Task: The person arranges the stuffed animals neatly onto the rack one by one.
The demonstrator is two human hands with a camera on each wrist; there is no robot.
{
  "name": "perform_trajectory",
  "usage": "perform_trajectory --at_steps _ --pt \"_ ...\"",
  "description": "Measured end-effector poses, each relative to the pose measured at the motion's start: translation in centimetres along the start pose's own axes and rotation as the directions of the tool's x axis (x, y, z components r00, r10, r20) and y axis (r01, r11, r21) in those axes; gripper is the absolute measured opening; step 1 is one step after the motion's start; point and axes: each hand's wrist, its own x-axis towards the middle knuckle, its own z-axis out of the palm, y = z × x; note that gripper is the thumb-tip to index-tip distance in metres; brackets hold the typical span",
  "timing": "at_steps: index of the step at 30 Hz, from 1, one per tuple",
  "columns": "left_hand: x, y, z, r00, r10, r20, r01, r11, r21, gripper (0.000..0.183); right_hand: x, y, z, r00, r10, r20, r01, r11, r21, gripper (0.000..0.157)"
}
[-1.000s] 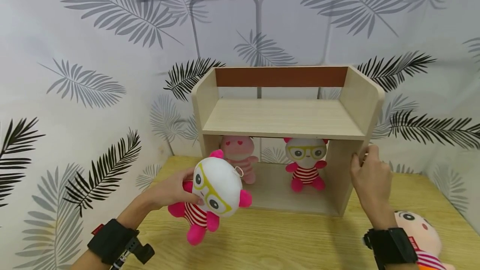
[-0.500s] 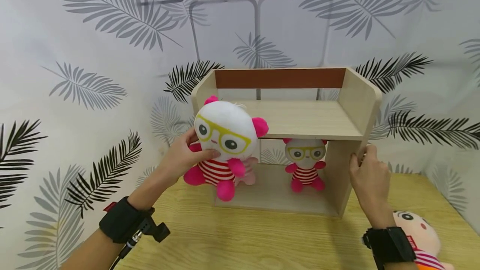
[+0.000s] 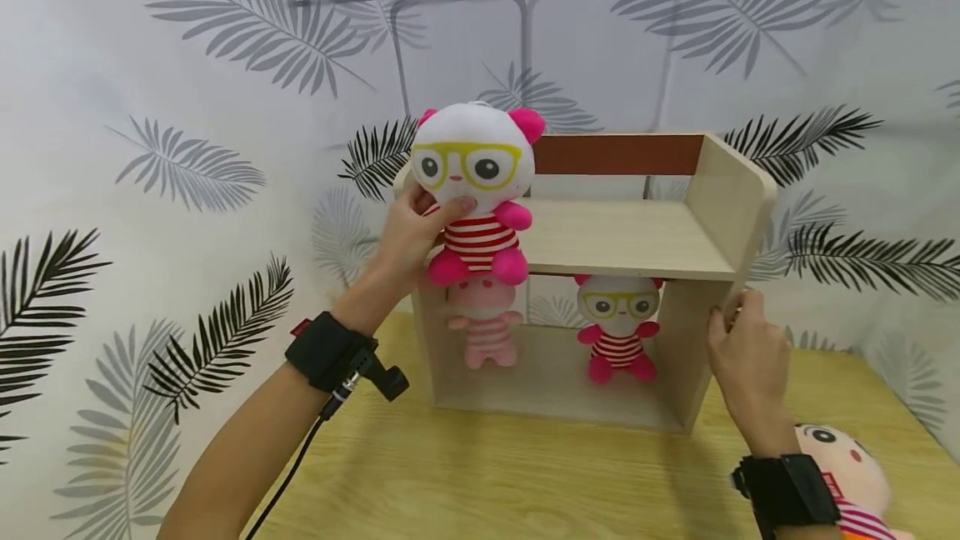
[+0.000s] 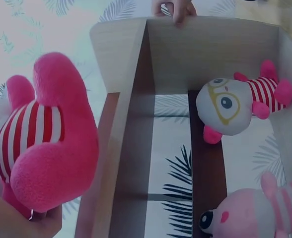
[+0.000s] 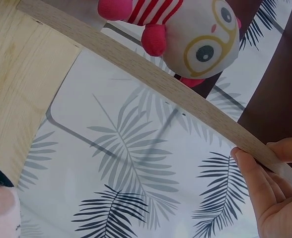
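My left hand (image 3: 412, 232) grips a plush panda (image 3: 478, 173) with yellow glasses, a red-striped shirt and pink limbs. It is upright in front of the left side of a two-level wooden shelf (image 3: 630, 236), its feet around the height of the upper board. In the left wrist view the panda's pink legs (image 4: 61, 163) show close up. My right hand (image 3: 750, 365) holds the front edge of the shelf's right side panel (image 5: 161, 84), thumb on one face and fingers on the other. On the lower level sit a matching panda (image 3: 618, 319) at right and a pale pink plush (image 3: 487, 332) at left.
A plush doll (image 3: 847, 473) with a round face and striped clothing lies on the wooden table (image 3: 525, 482) at the right, beside my right forearm. Behind the shelf hangs a leaf-patterned cloth (image 3: 262, 65). A cable (image 3: 288, 473) runs down from the left wrist strap.
My left hand has lifted the plush panda from low in front of the shelf to the upper board's height, turning it upright. The right hand keeps its hold on the side panel.
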Motion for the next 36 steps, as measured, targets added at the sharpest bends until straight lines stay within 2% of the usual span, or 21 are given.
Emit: perform_trajectory --at_steps 8,13,19,22,24,36 --pt "2.9 -1.0 1.4 0.996 0.087 -0.030 -0.088 0.996 -0.032 0.050 0.0 0.2 0.0 1.000 0.000 -0.017 0.000 1.000 -0.010 0.024" --pt "4.6 -1.2 1.8 0.991 0.101 -0.091 -0.101 0.995 -0.001 0.053 0.0 0.1 0.0 1.000 0.005 -0.011 -0.005 1.000 -0.007 0.025" --pt "6.1 -2.0 1.9 0.981 0.033 -0.190 -0.013 0.994 0.105 0.058 0.1 0.0 0.0 1.000 0.017 0.008 -0.017 1.000 -0.011 0.026" --pt "6.7 -2.3 1.9 0.974 -0.004 -0.225 0.030 0.993 0.112 0.058 0.1 0.0 0.0 1.000 0.023 0.010 -0.023 1.000 -0.012 0.026" --pt "7.2 -2.6 1.9 0.970 -0.009 -0.242 0.036 0.993 0.108 0.057 0.1 0.0 0.0 1.000 0.023 0.013 -0.023 1.000 -0.010 0.025" --pt "9.1 -3.6 2.0 0.978 -0.012 -0.209 0.015 1.000 0.016 0.052 0.1 0.0 -0.1 1.000 0.009 0.008 -0.009 1.000 -0.005 0.024"
